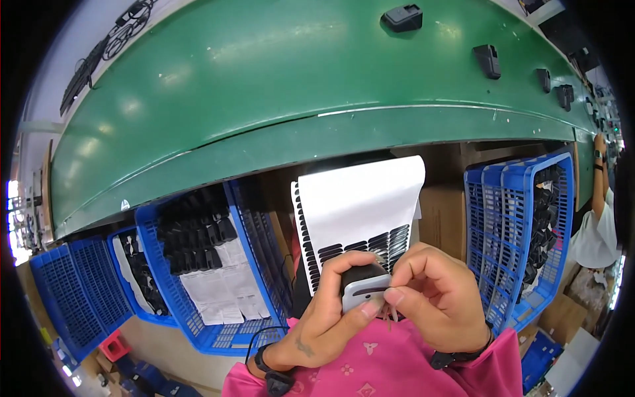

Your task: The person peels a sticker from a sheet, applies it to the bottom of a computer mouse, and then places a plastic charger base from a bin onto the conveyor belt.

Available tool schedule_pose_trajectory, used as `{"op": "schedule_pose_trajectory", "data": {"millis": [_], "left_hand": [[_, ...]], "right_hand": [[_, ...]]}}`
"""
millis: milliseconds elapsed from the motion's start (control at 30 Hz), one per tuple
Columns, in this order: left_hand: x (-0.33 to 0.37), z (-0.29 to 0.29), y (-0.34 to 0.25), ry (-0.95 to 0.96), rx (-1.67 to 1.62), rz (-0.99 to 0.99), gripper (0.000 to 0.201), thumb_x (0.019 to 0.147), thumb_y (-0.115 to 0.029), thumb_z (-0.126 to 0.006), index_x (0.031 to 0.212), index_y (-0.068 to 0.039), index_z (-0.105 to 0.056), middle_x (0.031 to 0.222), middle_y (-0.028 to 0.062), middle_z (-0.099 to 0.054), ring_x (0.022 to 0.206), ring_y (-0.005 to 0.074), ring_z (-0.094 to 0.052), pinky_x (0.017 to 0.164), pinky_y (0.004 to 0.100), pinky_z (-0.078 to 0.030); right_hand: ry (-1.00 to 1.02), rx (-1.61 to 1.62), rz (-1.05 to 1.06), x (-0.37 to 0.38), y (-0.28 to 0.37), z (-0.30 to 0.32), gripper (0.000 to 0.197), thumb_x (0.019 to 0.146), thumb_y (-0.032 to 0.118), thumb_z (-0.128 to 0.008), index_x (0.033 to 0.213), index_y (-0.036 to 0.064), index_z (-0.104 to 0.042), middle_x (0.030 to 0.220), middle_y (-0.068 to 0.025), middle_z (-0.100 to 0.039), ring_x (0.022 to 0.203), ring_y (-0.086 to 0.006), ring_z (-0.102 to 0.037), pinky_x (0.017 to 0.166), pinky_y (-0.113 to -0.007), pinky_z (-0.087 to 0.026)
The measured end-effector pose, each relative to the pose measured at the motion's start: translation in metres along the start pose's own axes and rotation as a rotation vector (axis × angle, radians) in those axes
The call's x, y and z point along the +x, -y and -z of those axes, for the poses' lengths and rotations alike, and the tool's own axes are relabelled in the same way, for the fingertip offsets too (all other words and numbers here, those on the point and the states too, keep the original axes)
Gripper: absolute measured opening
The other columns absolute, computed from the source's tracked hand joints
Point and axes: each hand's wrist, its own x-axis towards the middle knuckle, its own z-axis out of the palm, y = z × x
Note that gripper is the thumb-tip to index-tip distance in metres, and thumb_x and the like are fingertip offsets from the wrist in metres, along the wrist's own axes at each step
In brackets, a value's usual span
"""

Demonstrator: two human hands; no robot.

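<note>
In front of my pink top, my left hand point(327, 317) is closed round a small device point(357, 303) with a black body and a pale grey face. A thin black sticker point(368, 291) lies along that face. At its right end my right hand point(436, 298) pinches with thumb and forefinger, touching the device's edge; the fingertips partly hide what is between them. Just beyond the hands lies a white sheet of stickers point(360, 205), curled at the top, with rows of black oblong stickers toward me.
Blue crates stand on both sides: a left crate point(192, 324) with black parts and paper, a right crate point(506, 218) with black parts. Ahead runs a green table point(264, 73) bearing several black devices, one at the back point(402, 18). A co-worker's arm point(598, 175) shows at far right.
</note>
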Motion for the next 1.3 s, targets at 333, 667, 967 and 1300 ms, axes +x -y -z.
{"op": "schedule_pose_trajectory", "data": {"millis": [333,667,967,1300], "left_hand": [[-0.004,0.017,-0.005,-0.061,0.120,-0.176,0.037,0.079,-0.007,-0.069,0.114,0.000,-0.059,0.134,0.0213,-0.047,0.115,0.0263,-0.052,0.098,0.0361,-0.041],[0.001,0.013,-0.002,-0.064,0.104,-0.134,0.055,0.078,-0.011,-0.070,0.128,0.001,-0.051,0.134,0.0179,-0.047,0.128,0.0295,-0.043,0.106,0.0381,-0.034],[0.005,0.012,-0.001,0.010,0.128,-0.118,0.049,0.081,-0.008,-0.068,0.127,0.000,-0.051,0.138,0.0194,-0.043,0.129,0.0301,-0.042,0.106,0.0382,-0.034],[0.015,-0.010,0.011,-0.107,-0.086,-0.354,0.027,0.093,-0.008,-0.051,0.117,0.002,-0.043,0.139,0.0321,-0.029,0.099,0.0330,-0.066,0.085,0.0345,-0.052]], "right_hand": [[-0.121,-0.035,0.082,0.004,-0.011,0.005,0.010,0.085,-0.007,-0.059,0.092,-0.0025,-0.054,0.091,-0.0054,-0.052,0.075,-0.0077,-0.051,0.065,-0.020,-0.043],[-0.497,0.012,0.306,0.005,-0.023,0.000,0.021,0.081,-0.006,-0.066,0.102,-0.0068,-0.062,0.083,-0.0102,-0.061,0.068,-0.0098,-0.061,0.060,-0.021,-0.051],[-0.340,-0.297,0.345,0.011,-0.021,0.001,0.005,0.082,-0.005,-0.065,0.086,-0.0066,-0.063,0.081,-0.0092,-0.061,0.068,-0.0101,-0.057,0.058,-0.020,-0.043],[-0.790,-0.197,0.469,0.005,-0.023,-0.004,0.010,0.093,0.006,-0.055,0.085,0.0003,-0.051,0.078,-0.0029,-0.048,0.060,-0.0060,-0.044,0.051,-0.019,-0.034]]}}
